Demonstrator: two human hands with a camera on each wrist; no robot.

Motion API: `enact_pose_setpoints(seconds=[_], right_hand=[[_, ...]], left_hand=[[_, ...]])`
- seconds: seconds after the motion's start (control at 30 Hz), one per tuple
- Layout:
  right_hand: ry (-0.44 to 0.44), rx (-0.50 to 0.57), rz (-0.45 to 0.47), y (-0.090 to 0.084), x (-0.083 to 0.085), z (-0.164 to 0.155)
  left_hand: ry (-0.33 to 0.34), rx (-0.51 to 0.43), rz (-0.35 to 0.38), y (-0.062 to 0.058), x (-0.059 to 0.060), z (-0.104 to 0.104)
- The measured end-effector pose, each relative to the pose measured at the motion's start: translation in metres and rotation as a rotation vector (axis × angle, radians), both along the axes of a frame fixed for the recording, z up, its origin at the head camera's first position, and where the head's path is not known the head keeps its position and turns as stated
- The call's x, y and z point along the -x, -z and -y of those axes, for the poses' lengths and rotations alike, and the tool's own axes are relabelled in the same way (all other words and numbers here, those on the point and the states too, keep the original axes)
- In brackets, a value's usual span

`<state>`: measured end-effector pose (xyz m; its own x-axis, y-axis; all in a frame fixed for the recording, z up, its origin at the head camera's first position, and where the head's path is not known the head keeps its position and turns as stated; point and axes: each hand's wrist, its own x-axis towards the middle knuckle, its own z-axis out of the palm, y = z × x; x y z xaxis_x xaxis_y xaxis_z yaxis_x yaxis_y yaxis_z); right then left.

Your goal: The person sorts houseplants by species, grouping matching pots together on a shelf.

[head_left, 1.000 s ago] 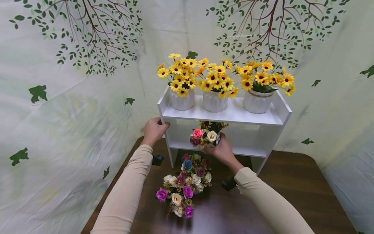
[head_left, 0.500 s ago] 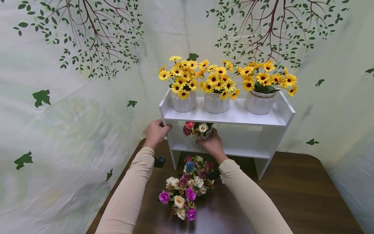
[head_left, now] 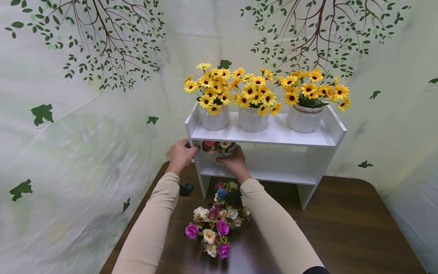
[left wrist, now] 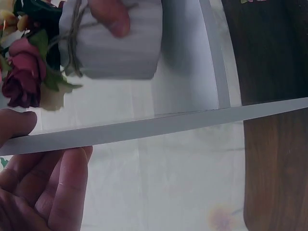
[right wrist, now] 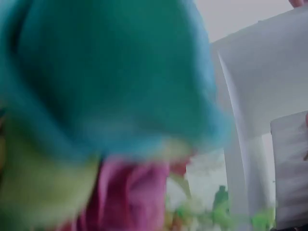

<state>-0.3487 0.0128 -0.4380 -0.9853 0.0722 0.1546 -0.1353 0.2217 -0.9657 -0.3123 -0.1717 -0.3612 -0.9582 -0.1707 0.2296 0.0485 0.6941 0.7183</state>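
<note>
Two hands were seen at a white shelf [head_left: 326, 131] from the head camera. The left side wall of the shelf was gripped by the left hand [head_left: 180, 154], with the fingers curled round its front edge. A small white pot of roses [head_left: 219, 149] was held by the right hand [head_left: 234, 163], with the fingers wrapped round the pot. The pot was kept inside the lower part of the shelf, at its left end, just under the top board. Three white pots of yellow daisies [head_left: 251, 95] were stood in a row on the top board. Two more bunches of roses [head_left: 217, 220] were laid on the brown table [head_left: 359, 224], just in front of the shelf.

From the left wrist camera, the shelf wall [left wrist: 159, 127] was seen pinched between the thumb and the fingers [left wrist: 57, 192] of the left hand. The pot [left wrist: 113, 45] was seen close behind it, with string tied round it and a dark red rose [left wrist: 23, 79] beside it.

From the right wrist camera, only blurry flowers [right wrist: 106, 96] were shown close up, with the white shelf [right wrist: 260, 82] behind. The right hand could not be made out there.
</note>
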Motion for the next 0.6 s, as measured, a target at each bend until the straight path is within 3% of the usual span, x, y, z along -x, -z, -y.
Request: enact_pose_setpoints(seconds=[0.23, 0.47, 0.6], right_hand=[[-0.001, 0.022, 0.021, 0.001, 0.006, 0.015], [0.02, -0.102, 0.019, 0.009, 0.014, 0.013], [-0.011, -0.091, 0.036, 0.014, 0.017, 0.013]], left_hand=[[-0.025, 0.018, 0.021, -0.003, -0.002, 0.005], [-0.014, 0.037, 0.035, -0.003, 0.0, 0.001], [-0.015, 0.013, 0.048, -0.003, 0.0, 0.001]])
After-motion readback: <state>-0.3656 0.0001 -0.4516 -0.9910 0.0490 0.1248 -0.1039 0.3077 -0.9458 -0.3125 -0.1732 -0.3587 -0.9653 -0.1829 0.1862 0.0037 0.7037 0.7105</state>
